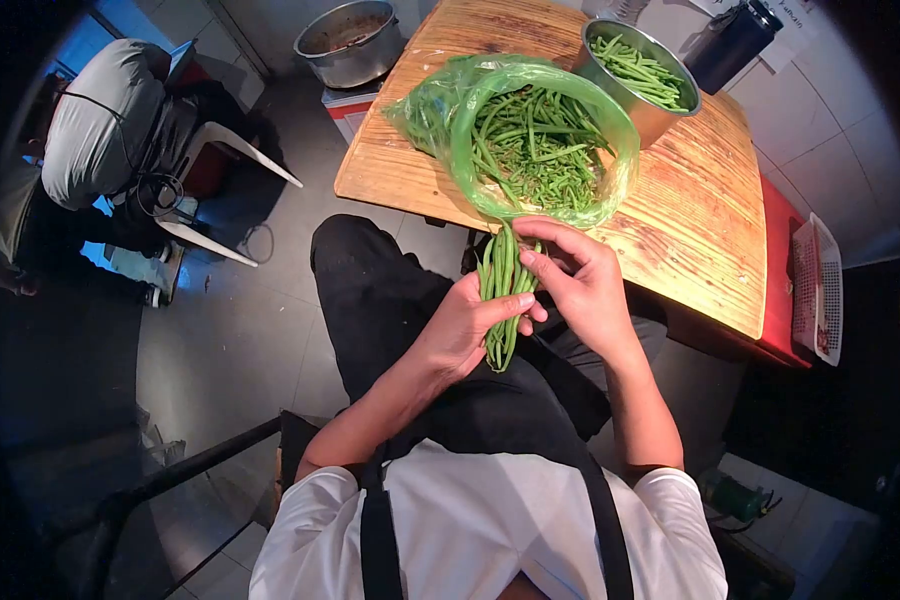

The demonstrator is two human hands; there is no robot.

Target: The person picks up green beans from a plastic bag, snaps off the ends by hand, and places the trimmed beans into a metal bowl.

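A bunch of green beans (pixel 500 270) is held upright over my lap, just in front of the table edge. My left hand (pixel 470 325) is closed around the lower part of the bunch, thumb across the front. At its upper end, my right hand (pixel 575 280) pinches the tips of the beans between thumb and fingers. Right beyond my hands, a green plastic bag (pixel 625 165) lies with its mouth toward me, holding loose beans and many short cut-off bits (pixel 550 180). A metal pot (pixel 660 118) behind it on the right contains more green beans (pixel 635 70).
The wooden table (pixel 710 220) has a dark bottle (pixel 735 45) at its back right. A white basket (pixel 818 290) is beside its right edge. A large cooking pot (pixel 348 45) stands at the back left. Another person (pixel 110 120) sits on a white chair (pixel 235 140) at left.
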